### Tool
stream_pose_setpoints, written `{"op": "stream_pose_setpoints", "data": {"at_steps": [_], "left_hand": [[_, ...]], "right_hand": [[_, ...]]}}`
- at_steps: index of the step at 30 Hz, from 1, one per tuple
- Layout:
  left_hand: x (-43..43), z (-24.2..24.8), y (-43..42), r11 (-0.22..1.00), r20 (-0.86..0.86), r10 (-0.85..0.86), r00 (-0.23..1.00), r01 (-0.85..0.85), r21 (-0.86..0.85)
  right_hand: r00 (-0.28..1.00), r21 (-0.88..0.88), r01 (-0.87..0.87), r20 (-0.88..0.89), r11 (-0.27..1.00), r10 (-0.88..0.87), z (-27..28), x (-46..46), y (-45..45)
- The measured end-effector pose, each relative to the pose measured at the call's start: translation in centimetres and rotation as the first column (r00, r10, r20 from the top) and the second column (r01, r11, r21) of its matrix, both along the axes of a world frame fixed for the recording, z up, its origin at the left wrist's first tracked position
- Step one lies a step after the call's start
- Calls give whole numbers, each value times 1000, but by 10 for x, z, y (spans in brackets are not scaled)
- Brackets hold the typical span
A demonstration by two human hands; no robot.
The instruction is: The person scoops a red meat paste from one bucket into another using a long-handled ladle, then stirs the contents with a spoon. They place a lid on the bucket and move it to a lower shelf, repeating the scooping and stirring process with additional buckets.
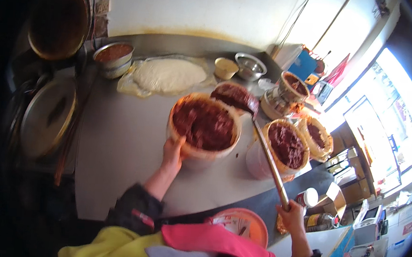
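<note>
My left hand (173, 154) grips the near left wall of a round plastic tub (204, 154), thumb at its rim. Dark red, glossy paste (202, 124) nearly fills this tub, which tilts towards me above the steel worktop (119, 140). In my right hand (293, 215) is the end of a long-handled ladle (271, 162), its handle slanting away to the upper left. A thick mass of the same paste (235, 97) covers the ladle's head, just beyond the tub's far right rim. Whether the head touches the tub cannot be told.
Flattened dough (170, 75) lies on plastic sheeting at the back, beside a steel bowl of red sauce (115, 55). Another paste bucket (249, 160) and an open paste bag (323, 156) stand right. Round pans (47, 117) flank the left. An orange basin (264, 229) sits near me.
</note>
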State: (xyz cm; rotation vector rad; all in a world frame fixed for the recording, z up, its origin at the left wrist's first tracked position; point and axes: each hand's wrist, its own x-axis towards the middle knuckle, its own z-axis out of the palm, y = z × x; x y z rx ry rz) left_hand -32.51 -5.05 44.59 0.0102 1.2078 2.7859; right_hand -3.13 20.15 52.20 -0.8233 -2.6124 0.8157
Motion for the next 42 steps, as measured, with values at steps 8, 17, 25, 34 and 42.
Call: {"op": "stream_pose_setpoints", "data": {"at_steps": [8,17,25,34,42], "left_hand": [[-16,-9,-16,997,28,-55,998,56,-54],[-24,-20,-15,974,25,-182,983,183,-132],[-37,-10,-18,936,0,-327,945,324,-137],[-42,-9,-23,908,54,-346,936,349,-232],[-41,-12,-23,903,60,-374,926,378,-204]], "right_hand": [[990,-17,34,134,999,-32,-20,-4,2],[977,32,-11,211,999,4,-12,-2,-11],[963,-163,-2,267,987,46,-7,4,-34],[992,-656,117,117,745,-52,1,26,-77],[998,-807,61,60,588,-21,18,40,-85]]}}
